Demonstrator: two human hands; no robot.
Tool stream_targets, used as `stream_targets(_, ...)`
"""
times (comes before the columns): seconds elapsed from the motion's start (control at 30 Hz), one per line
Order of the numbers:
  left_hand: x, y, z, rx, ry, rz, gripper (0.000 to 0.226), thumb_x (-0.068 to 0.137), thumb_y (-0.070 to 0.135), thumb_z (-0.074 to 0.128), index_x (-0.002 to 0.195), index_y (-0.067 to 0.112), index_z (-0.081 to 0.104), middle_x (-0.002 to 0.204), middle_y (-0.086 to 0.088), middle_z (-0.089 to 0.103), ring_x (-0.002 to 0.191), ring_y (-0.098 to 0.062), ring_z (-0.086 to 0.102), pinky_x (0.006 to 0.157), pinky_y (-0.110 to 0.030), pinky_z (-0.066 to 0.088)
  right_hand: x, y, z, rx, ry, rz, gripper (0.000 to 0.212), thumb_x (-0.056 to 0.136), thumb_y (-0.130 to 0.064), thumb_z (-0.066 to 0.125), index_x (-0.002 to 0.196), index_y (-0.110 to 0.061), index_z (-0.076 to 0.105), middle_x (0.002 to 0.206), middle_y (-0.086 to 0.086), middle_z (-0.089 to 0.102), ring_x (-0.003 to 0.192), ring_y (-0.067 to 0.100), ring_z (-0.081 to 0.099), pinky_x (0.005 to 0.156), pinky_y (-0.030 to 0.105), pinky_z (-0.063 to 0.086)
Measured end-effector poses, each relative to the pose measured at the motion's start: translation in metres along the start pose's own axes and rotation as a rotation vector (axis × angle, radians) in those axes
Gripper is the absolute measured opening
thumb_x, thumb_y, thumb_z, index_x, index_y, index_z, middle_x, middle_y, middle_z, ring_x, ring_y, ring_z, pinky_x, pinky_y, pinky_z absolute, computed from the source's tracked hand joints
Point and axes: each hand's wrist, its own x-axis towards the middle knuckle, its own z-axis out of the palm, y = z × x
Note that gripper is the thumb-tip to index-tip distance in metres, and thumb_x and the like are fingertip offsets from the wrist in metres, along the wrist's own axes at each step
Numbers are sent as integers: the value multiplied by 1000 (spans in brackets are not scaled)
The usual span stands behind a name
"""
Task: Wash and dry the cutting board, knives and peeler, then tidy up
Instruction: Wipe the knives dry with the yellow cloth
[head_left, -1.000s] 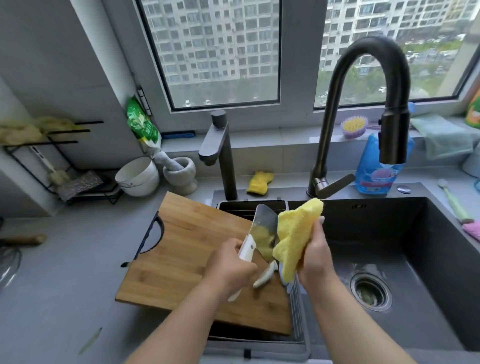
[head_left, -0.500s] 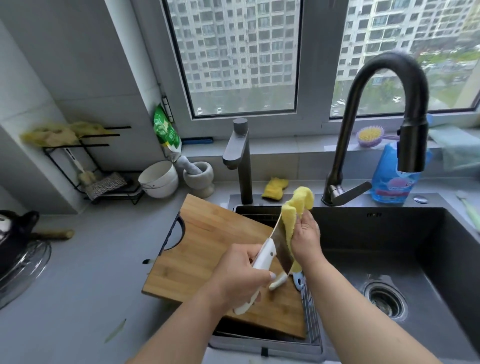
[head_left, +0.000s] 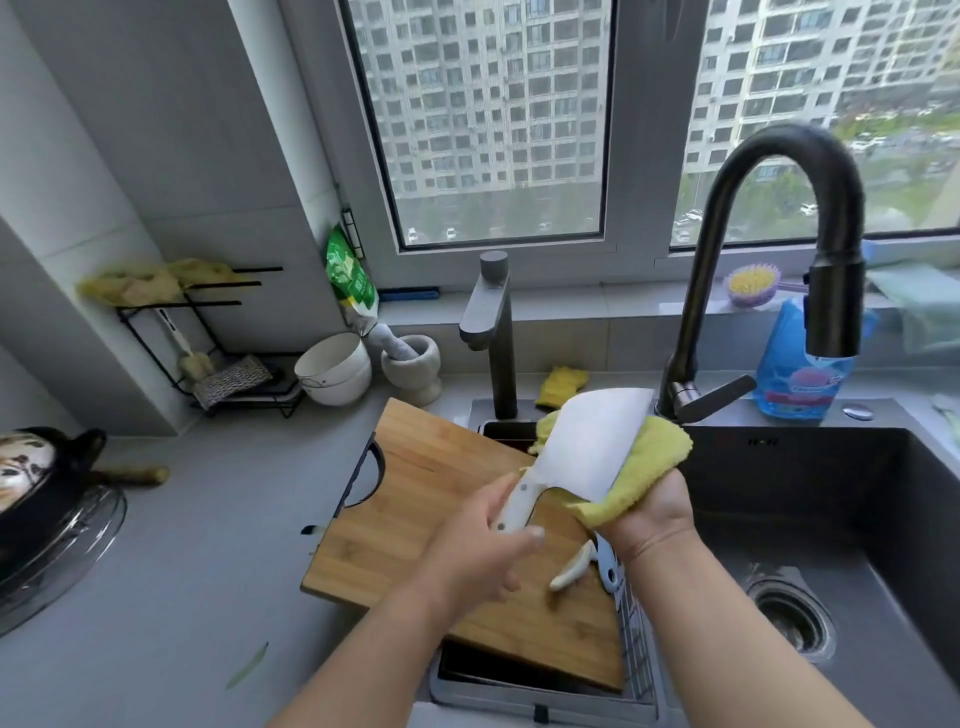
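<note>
Head view: left hand (head_left: 483, 551) grips the cleaver (head_left: 592, 447) by its white handle, blade flat and up, so the right hand (head_left: 644, 512), clutching the yellow cloth (head_left: 649, 470) beneath, can likely wipe it dry. Both hover over the bamboo cutting board's (head_left: 441, 499) right edge, beside the sink (head_left: 831, 519), whose basin leaves room; the faucet (head_left: 779, 208) stands close behind.

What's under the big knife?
A yellow cloth, cupped in the right hand, lies under the knife blade. The left hand holds the handle. The blade's underside is hidden.
</note>
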Motion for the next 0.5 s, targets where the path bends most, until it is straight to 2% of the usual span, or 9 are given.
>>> stream_targets(0.07, 2, -7, 9, 311, 124, 110, 60, 89, 36, 58, 141, 48, 31, 108, 14, 59, 86, -11, 61, 68, -27, 49, -2, 1, 9, 2, 14, -28, 71, 67, -25, 66, 136, -20, 51, 127, 9, 60, 103, 28, 65, 97, 52, 41)
stream_targets(0.1, 3, -9, 13, 302, 144, 135, 56, 91, 34, 56, 141, 47, 34, 106, 15, 60, 85, -9, 59, 68, -27, 48, -4, 3, 12, -41, 18, -46, 59, 71, -28, 63, 129, -21, 55, 119, 9, 61, 99, 28, 65, 100, 46, 41)
stream_targets(0.17, 3, -7, 15, 13, 69, 109, 49, 94, 25, 53, 138, 45, 43, 96, 9, 62, 68, -8, 56, 57, -26, 46, -8, 10, 16, -152, 50, -113, 28, 90, -32, 48, 111, -19, 60, 102, 6, 63, 93, 23, 59, 100, 36, 42)
stream_targets(0.23, 0, 0, 15, -318, -56, 5, 44, 97, 20, 46, 132, 46, 51, 81, -1, 56, 48, -9, 44, 41, -22, 34, -14, 18, 18, -323, 101, -244, 36, 102, -34, 28, 96, -16, 59, 84, 3, 65, 82, 18, 60, 80, 29, 50)
stream_targets(0.3, -3, 6, 12, -533, -163, -99, 37, 99, 22, 39, 123, 43, 58, 70, -3, 50, 42, -9, 36, 37, -17, 25, -18, 26, 17, -544, 162, -353, 38, 105, -32, 26, 98, -15, 59, 80, 0, 67, 75, 12, 64, 66, 24, 54)
stream_targets(0.33, -3, 9, 11, -587, -207, -129, 34, 100, 24, 38, 119, 40, 60, 67, -1, 48, 41, -8, 34, 37, -15, 22, -19, 31, 17, -665, 163, -387, 37, 104, -36, 29, 104, -16, 60, 86, 0, 68, 79, 10, 65, 69, 23, 54)
stream_targets(0.4, -6, 13, 12, -606, -279, -164, 30, 100, 27, 37, 115, 33, 62, 64, 0, 46, 40, -7, 32, 36, -13, 21, -15, 38, 14, -1023, 161, -441, 37, 100, -48, 35, 118, -27, 59, 114, -4, 62, 106, 12, 57, 94, 32, 45)
stream_targets(0.47, -12, 15, 13, -568, -308, -181, 28, 100, 28, 36, 116, 30, 59, 63, 1, 45, 39, -7, 32, 36, -12, 21, -9, 39, 12, -1502, 175, -475, 45, 100, -50, 31, 140, -35, 43, 144, -9, 39, 137, 13, 30, 115, 36, 18)
stream_targets(0.5, -15, 16, 13, -547, -311, -187, 27, 100, 28, 36, 116, 30, 58, 63, 1, 45, 39, -7, 31, 36, -12, 20, -7, 39, 12, -1665, 195, -443, 51, 100, -48, 28, 149, -33, 29, 154, -9, 23, 144, 12, 15, 119, 34, 7)
